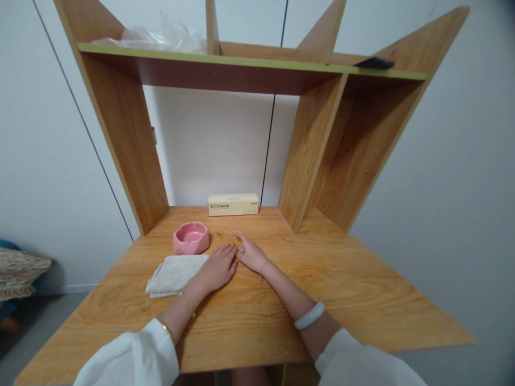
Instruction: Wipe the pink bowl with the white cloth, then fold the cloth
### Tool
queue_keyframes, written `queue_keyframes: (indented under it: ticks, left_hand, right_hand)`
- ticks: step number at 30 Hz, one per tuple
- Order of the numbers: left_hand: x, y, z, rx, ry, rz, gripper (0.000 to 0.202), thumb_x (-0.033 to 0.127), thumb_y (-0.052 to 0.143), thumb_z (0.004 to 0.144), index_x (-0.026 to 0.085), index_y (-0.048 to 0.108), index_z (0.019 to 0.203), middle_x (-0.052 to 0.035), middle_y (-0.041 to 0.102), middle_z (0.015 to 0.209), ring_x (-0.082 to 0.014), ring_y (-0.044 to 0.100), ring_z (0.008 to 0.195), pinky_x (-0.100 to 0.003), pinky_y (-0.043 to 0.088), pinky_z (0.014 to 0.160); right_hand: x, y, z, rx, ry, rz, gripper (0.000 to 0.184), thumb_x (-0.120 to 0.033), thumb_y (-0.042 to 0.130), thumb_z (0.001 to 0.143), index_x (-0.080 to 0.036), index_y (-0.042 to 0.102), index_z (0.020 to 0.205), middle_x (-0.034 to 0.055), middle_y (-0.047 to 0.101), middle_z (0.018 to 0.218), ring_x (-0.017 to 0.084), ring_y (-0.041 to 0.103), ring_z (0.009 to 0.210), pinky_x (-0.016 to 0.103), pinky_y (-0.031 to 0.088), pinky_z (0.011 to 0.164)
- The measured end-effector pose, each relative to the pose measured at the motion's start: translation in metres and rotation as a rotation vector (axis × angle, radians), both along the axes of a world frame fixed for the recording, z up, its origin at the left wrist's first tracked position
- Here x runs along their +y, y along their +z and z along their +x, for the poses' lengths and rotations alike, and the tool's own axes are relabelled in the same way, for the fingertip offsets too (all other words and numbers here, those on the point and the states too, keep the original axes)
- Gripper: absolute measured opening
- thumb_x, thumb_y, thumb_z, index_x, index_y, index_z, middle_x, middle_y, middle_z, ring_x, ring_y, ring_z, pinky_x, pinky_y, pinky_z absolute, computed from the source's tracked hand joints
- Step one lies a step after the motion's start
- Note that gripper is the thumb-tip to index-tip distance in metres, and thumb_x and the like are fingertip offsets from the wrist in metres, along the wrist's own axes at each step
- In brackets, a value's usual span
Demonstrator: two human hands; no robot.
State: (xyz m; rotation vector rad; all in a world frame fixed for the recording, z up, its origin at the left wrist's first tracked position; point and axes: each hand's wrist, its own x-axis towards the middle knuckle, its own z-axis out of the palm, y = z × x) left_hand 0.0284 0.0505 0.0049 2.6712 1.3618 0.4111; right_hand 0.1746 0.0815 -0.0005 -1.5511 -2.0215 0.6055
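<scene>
My left hand (218, 266) lies palm down on the wooden desk (241, 332), fingers stretched forward, holding nothing. Its edge is by a folded light-grey cloth (176, 274), partly hidden by the hand. Beside it, fingertips nearly meeting, rests my right hand (251, 255), its index finger extended and the others bent, with nothing visible in it. A pink ashtray-like bowl (191, 239) with a notched rim stands behind the cloth. Farther back, a long cream cling film box (233, 205) lies near the wall.
Upright wooden panels flank the desk: a left panel (120, 145) and a right divider (311, 150). Overhead runs a shelf (241, 63) carrying a clear plastic bag (161, 38) and a flat black object (375, 63). At far left, patterned fabric (22, 271) covers something blue.
</scene>
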Motion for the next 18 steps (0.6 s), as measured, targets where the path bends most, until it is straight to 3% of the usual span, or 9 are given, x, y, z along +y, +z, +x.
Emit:
queue_keyframes:
  ticks: [8, 18]
  left_hand:
    - [-0.0029, 0.0014, -0.002, -0.123, -0.02, -0.084, 0.051, 0.025, 0.04, 0.083, 0.007, 0.042, 0.131, -0.0164, 0.047, 0.136, -0.0229, 0.042, 0.127, -0.037, 0.032, 0.107]
    - [-0.0055, 0.0023, -0.0007, -0.09, -0.019, -0.069, 0.048, 0.023, 0.038, 0.084, 0.007, 0.046, 0.129, -0.0169, 0.048, 0.135, -0.0227, 0.045, 0.125, -0.036, 0.032, 0.107]
  right_hand:
    - [-0.0041, 0.0036, 0.0006, -0.03, 0.026, -0.019, 0.059, -0.014, 0.054, 0.076, -0.013, 0.038, 0.133, 0.0007, 0.061, 0.071, 0.014, 0.052, 0.062, 0.024, 0.035, 0.058]
    - [-0.0094, 0.0042, -0.0001, -0.116, 0.04, 0.001, 0.059, -0.013, 0.051, 0.077, -0.012, 0.036, 0.134, 0.0041, 0.065, 0.077, 0.017, 0.057, 0.068, 0.025, 0.037, 0.062]
